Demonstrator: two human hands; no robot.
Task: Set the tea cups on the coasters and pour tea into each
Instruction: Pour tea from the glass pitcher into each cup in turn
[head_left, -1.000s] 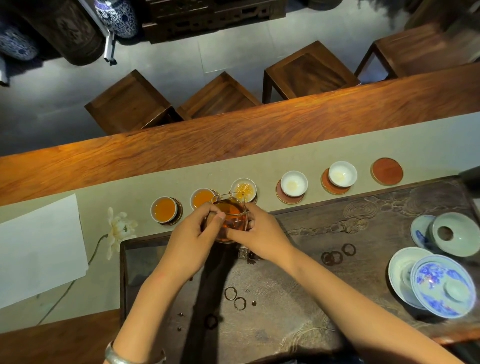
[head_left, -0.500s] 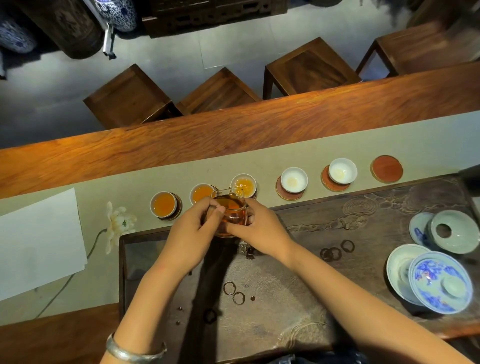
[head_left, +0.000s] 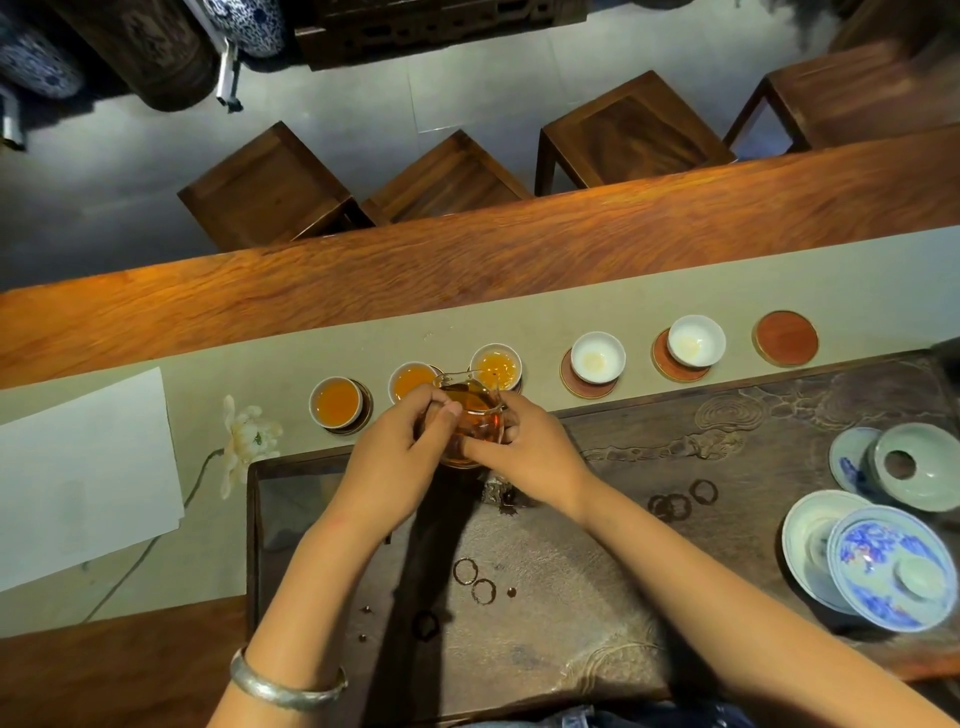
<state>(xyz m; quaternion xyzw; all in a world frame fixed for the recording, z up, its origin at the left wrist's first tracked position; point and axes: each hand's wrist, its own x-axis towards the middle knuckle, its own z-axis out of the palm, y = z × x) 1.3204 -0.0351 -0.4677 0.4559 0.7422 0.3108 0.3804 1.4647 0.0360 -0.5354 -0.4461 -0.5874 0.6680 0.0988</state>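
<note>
Well left of the fingers stands the first filled cup (head_left: 336, 401), amber to near its rim; just beyond the left hand's (head_left: 396, 457) knuckles sits the second filled cup (head_left: 414, 382), partly hidden by them. The left hand's fingers (head_left: 441, 415) are curled and pressed against the near-left wall of the glass pitcher (head_left: 471, 427), steadying it. The right hand (head_left: 524, 452) closes on the pitcher's right side, its fingers wrapped around what seems to be the handle, though the exact pinch is hidden. The pitcher is tipped forward, its lip over the third cup (head_left: 496, 365) just past the fingertips, and that cup is part full with the surface broken by bubbles, so the pour into the third cup looks to be the step in hand. To the right of the right hand's fingers, well apart, two empty cups wait: the fourth cup (head_left: 597, 357) and the fifth cup (head_left: 696, 340), each sitting off-centre on its coaster. Farthest right lies a bare coaster (head_left: 785, 340) with no cup. The next move, likely, calls for levelling the pitcher cleanly and carrying it right to the fourth cup without dripping on the runner (head_left: 857, 291).
</note>
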